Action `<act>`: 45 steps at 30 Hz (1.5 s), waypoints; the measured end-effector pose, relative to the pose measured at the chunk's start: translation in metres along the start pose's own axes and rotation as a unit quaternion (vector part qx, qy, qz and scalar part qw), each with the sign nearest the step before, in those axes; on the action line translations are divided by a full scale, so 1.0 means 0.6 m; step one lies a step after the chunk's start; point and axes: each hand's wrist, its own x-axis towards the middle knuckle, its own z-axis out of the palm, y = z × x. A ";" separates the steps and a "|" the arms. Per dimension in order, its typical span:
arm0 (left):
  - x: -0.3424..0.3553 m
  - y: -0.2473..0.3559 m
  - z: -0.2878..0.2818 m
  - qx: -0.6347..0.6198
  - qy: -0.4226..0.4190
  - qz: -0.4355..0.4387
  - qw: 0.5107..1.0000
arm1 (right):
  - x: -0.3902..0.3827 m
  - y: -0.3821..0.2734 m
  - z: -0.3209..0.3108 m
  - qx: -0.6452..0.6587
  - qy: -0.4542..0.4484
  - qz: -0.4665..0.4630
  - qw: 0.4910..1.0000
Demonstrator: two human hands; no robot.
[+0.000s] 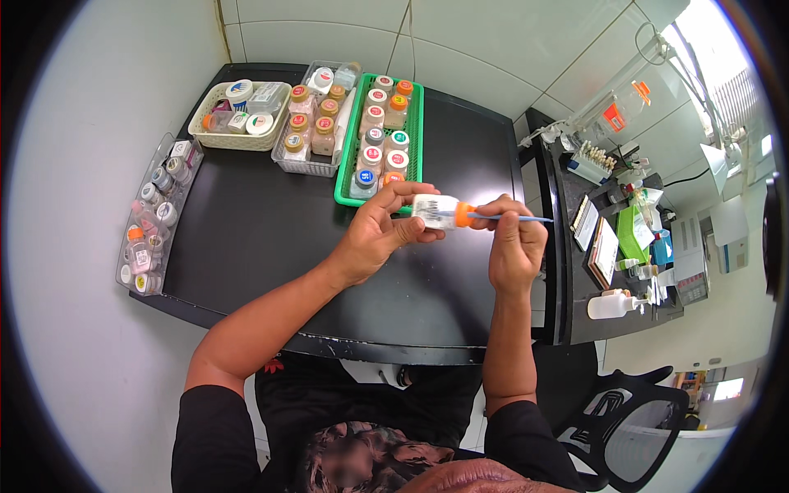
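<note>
Over the table's right half, my left hand (382, 230) is closed around a small bottle (434, 211) with a dark-marked white label. The bottle lies on its side, its orange cap (465, 215) turned to the right. My right hand (516, 241) pinches a thin light-blue stick (530, 218), pen-like in shape. It crosses in front of the cap, one end pointing right past my fingers. Whether my right fingertips also touch the cap I cannot tell. Just beyond my left hand stands a green basket (420, 123) of bottles with red, orange, blue and green-marked caps.
Left of the green basket are a clear bin (306, 167) of gold-capped jars and a cream basket (238, 141) of tubs. A clear tray (167, 246) of bottles lines the black table's (271, 238) left edge. At right, a dark counter (588, 329) bears notebooks and a pump bottle (610, 306).
</note>
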 end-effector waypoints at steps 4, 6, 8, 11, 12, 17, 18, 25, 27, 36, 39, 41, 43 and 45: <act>-0.001 -0.007 -0.003 0.067 -0.005 0.033 0.997 | -0.001 -0.007 0.010 -0.025 -0.035 -0.004 0.999; -0.002 -0.011 -0.004 0.060 0.001 0.039 0.997 | -0.002 -0.007 0.008 -0.009 -0.013 -0.006 1.000; -0.004 -0.006 -0.003 0.053 0.006 0.044 0.998 | -0.001 -0.008 0.002 -0.049 -0.057 -0.006 0.997; -0.006 0.010 0.002 0.059 0.003 -0.036 0.998 | -0.003 -0.009 0.003 -0.029 -0.036 0.010 0.999; -0.007 0.010 0.002 0.068 0.011 -0.029 0.997 | -0.003 -0.012 0.002 -0.045 -0.056 0.024 0.997; -0.006 0.002 0.004 0.090 -0.001 -0.015 0.996 | -0.001 -0.010 0.005 -0.025 -0.014 0.020 0.999; -0.006 0.000 -0.002 0.074 -0.008 -0.005 0.997 | -0.002 -0.009 0.005 -0.024 -0.014 0.020 0.999; -0.001 -0.004 -0.003 0.050 -0.008 0.034 0.998 | -0.002 -0.010 -0.002 -0.022 -0.067 0.019 0.997; -0.002 -0.006 0.000 0.047 -0.008 0.034 0.998 | -0.002 -0.009 0.002 -0.026 -0.046 0.011 0.999; -0.007 0.002 -0.008 0.047 -0.019 -0.011 0.999 | 0.001 -0.006 -0.007 -0.042 -0.057 -0.009 0.997; -0.008 0.009 -0.001 0.061 -0.011 -0.047 0.997 | 0.002 -0.009 -0.006 -0.033 -0.060 -0.006 0.998; -0.007 0.006 0.000 0.068 -0.010 -0.055 0.996 | 0.003 -0.014 -0.005 -0.045 -0.073 0.009 0.996; -0.006 -0.001 -0.004 0.056 -0.009 -0.022 0.998 | 0.000 -0.012 -0.002 -0.030 -0.058 0.009 0.998; -0.006 -0.002 0.001 0.063 -0.013 -0.012 0.998 | -0.001 -0.010 0.002 0.000 -0.019 0.014 1.000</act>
